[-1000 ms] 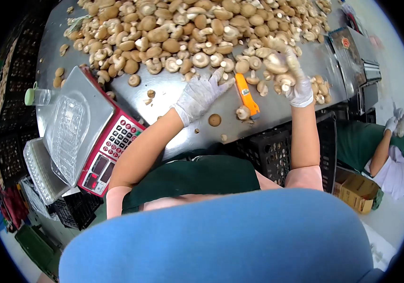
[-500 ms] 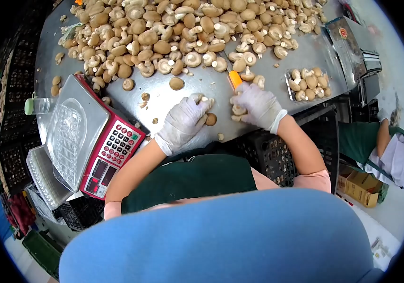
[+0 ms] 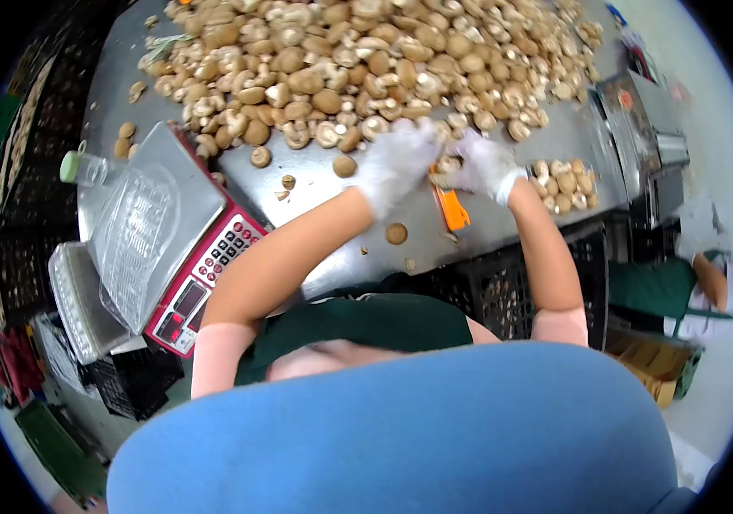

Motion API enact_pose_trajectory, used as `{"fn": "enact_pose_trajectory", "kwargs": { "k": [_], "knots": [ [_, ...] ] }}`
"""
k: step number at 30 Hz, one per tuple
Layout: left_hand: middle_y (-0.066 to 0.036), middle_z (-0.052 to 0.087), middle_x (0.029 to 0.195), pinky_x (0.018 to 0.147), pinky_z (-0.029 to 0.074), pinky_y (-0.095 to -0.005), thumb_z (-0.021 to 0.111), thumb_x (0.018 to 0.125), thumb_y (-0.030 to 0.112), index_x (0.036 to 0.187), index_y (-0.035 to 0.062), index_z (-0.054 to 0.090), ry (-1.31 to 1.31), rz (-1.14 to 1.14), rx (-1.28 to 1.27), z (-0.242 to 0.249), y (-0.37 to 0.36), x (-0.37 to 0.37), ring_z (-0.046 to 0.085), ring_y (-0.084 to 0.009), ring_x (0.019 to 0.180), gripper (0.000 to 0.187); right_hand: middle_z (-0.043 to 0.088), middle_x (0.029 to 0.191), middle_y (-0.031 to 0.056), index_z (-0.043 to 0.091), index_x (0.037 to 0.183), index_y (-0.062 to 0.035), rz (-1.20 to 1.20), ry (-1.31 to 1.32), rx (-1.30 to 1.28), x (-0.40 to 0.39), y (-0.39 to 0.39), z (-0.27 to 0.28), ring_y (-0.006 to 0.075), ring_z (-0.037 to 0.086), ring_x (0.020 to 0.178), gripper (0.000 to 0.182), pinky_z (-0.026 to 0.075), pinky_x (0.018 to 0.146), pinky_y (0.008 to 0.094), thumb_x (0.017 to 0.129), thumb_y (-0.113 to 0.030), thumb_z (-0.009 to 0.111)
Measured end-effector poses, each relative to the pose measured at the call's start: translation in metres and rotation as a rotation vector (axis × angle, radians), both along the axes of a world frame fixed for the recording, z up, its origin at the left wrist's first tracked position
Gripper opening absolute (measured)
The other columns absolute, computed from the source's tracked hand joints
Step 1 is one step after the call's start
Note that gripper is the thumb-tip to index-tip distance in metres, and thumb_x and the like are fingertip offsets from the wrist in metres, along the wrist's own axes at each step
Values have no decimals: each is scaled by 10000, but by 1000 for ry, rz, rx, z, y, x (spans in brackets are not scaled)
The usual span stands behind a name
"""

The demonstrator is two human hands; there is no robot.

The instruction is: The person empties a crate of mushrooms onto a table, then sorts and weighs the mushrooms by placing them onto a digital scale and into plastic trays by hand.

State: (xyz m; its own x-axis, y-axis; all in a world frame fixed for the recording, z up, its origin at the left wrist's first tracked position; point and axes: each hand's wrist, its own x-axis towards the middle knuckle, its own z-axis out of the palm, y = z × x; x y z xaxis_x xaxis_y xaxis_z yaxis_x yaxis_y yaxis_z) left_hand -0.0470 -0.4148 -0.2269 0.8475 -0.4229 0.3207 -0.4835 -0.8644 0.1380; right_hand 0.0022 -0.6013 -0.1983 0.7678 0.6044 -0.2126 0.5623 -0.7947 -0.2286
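Observation:
Both my hands wear whitish gloves and meet near the front edge of a big heap of brown-capped mushrooms. My left hand reaches forward to the heap's edge, its fingers smeared by motion. Beside it, my right hand has its fingers closed around a pale mushroom. Just below the right fingers lies an orange-handled cutter, its upper end partly hidden. One loose mushroom rests on the metal table near its front edge, and another lies left of my left hand.
A clear tray of mushrooms stands to the right. At left are a red scale with clear plastic trays on it and a green-capped bottle. Black crates stand below the table edge. Another person is at far right.
My left hand has left the loose mushroom near the front edge and moved forward to the heap. My right hand has moved forward slightly; the orange cutter now lies nearer the front edge.

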Motion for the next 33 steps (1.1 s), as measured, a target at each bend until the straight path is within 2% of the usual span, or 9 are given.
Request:
{"fn": "enact_pose_trajectory", "kwargs": {
  "k": [3, 10, 15, 18, 21, 23, 25, 28, 33],
  "knots": [
    [-104, 599, 908, 587, 556, -333, 631, 778, 127, 916, 26, 662, -99, 186, 67, -37, -25, 26, 629, -230, 832, 174, 601, 934, 190, 722, 957, -107, 59, -43, 263, 2, -9, -22, 367, 601, 869, 409, 504, 763, 450, 702, -410, 820],
    [-182, 582, 966, 652, 550, -413, 650, 786, 159, 1015, -7, 574, -251, 137, -198, -35, 7, 12, 614, -337, 837, 293, 631, 1084, 118, 658, 1014, -37, 77, -49, 706, 26, -26, -15, 286, 617, 1008, 336, 502, 893, 369, 714, -54, 807],
    [-203, 558, 1151, 898, 494, -477, 753, 728, 175, 1119, 100, 598, -133, 236, -530, 62, 97, -106, 573, -371, 1066, 427, 626, 1054, 95, 683, 1043, -30, 157, 170, 576, 17, 39, 34, 252, 614, 1000, 326, 477, 918, 342, 741, -123, 758],
    [-31, 622, 801, 1021, 425, -440, 750, 724, 72, 1166, 107, 612, -309, 437, -356, 101, 168, -162, 606, -289, 956, 464, 599, 1017, 89, 670, 1032, -16, 305, 339, 566, -4, 125, 79, 213, 591, 979, 389, 463, 902, 326, 724, -231, 774],
    [-127, 467, 1264, 948, 517, -356, 744, 788, 47, 1234, 81, 602, -270, 862, -455, 116, 217, -217, 566, -248, 1099, 468, 511, 848, 35, 581, 799, -42, 676, 336, 652, -35, 225, 100, 158, 540, 829, 261, 460, 748, 303, 775, -231, 759],
    [-142, 395, 1333, 990, 511, -332, 731, 824, 37, 1232, 46, 598, -263, 834, -809, 105, 250, -239, 525, -249, 1184, 430, 543, 839, 80, 579, 787, -58, 1014, 237, 682, -51, 301, 90, 207, 555, 794, 329, 484, 711, 350, 767, -323, 774],
    [-130, 388, 1356, 989, 495, -341, 727, 843, 77, 1252, 41, 586, -202, 905, -575, 93, 283, -257, 501, -239, 1229, 434, 552, 755, 114, 541, 691, -77, 1191, 139, 652, -72, 376, 68, 249, 561, 742, 381, 489, 667, 382, 769, -396, 735],
    [-135, 375, 1409, 996, 480, -345, 727, 825, 72, 1401, 49, 475, -71, 795, -479, 77, 305, -272, 489, -236, 1241, 630, 692, 940, 165, 705, 924, -82, 1263, 119, 483, -108, 426, 67, 321, 666, 831, 378, 538, 739, 420, 702, -387, 729],
    [-170, 400, 1398, 987, 476, -343, 707, 824, -6, 1558, 63, 169, 53, 767, -1161, 55, 315, -277, 494, -237, 1237, 913, 645, 1184, 196, 644, 1197, -157, 1113, 191, 558, -122, 433, 61, 358, 635, 1047, 663, 512, 926, 434, 624, -459, 785]
  ]
}}
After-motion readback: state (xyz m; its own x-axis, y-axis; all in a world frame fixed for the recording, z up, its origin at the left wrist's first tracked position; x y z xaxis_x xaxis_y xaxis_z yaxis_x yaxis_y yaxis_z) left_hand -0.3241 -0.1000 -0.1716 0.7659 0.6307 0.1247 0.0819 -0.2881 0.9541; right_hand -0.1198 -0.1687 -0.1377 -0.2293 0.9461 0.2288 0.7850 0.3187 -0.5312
